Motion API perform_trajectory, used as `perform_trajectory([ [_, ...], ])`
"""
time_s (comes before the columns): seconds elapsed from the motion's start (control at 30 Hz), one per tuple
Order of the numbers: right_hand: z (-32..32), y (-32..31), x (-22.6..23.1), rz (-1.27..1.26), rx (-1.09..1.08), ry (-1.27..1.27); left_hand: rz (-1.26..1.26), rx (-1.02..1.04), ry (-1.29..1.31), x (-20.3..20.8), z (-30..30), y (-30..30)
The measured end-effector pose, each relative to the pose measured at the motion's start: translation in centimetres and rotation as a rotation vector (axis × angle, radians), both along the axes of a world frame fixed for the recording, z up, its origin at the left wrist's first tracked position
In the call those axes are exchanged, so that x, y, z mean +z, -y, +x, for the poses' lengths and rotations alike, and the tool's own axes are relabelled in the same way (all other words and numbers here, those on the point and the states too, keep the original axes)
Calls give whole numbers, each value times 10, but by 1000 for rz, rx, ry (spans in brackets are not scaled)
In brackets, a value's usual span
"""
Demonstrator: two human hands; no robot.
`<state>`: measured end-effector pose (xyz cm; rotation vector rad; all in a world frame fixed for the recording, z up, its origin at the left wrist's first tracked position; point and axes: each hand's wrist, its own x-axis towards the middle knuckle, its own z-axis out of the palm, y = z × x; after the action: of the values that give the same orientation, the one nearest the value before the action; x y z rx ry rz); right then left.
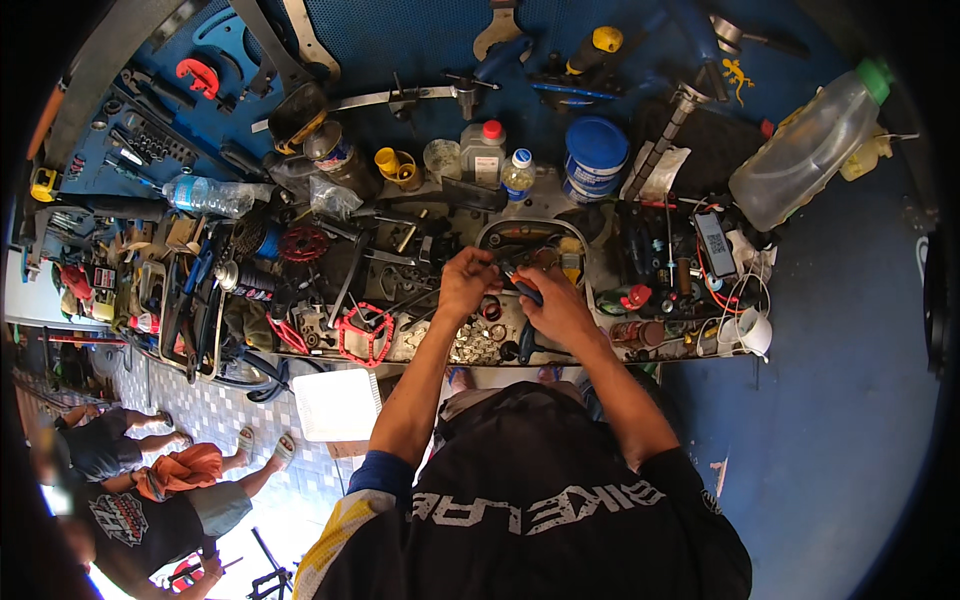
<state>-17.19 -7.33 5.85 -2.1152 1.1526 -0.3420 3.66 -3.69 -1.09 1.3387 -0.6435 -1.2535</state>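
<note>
While both hands grip, the blue-handled tool (524, 291) sits in the right hand (555, 305), left hand (467, 280) beside.

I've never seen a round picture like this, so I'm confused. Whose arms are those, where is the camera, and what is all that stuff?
The camera sits on a person's head and looks down, so the arms coming up from the bottom belong to that person. Its wide lens bends straight edges, which makes the picture look round.

The left hand and the right hand meet over a crowded workbench full of small metal parts. The right hand holds a blue-handled tool; the left hand pinches something too small to make out.

Nearby lie a red toothed bicycle pedal, a red cogwheel and a pile of shiny metal rings and washers. Behind stand a clear bottle with a red cap and a blue round tub. Wrenches hang on the blue tool board. At lower left, another person in a black shirt crouches on the tiled floor.
</note>
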Motion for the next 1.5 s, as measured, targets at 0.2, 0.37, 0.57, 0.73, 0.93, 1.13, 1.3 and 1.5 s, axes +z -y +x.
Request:
perform_trajectory([
  [0.2,4,-20,-19,-245,-1,-1,29,20,-101,2,2,-1],
  [0.37,-1,-26,-31,-407,-19,4,52,19,-138,8,0,-2],
  [0.57,-4,-23,-35,-364,-116,152,60,4,-96,9,-2,0],
  [0.73,-3,-8,-27,-399,-174,282,116,24,177,13,3,2],
  [0.93,-14,1,-31,-182,-206,-56,-57,53,865,13,3,10],
  [1.13,-31,1,-32,-4,-170,-48,-3,-88,1047,16,2,44],
  [1.3,-39,-5,-24,61,-230,2,-44,-299,1393,24,-8,82],
  [1.5,-49,-29,-8,6,-191,50,137,-654,1699,22,-37,144],
])
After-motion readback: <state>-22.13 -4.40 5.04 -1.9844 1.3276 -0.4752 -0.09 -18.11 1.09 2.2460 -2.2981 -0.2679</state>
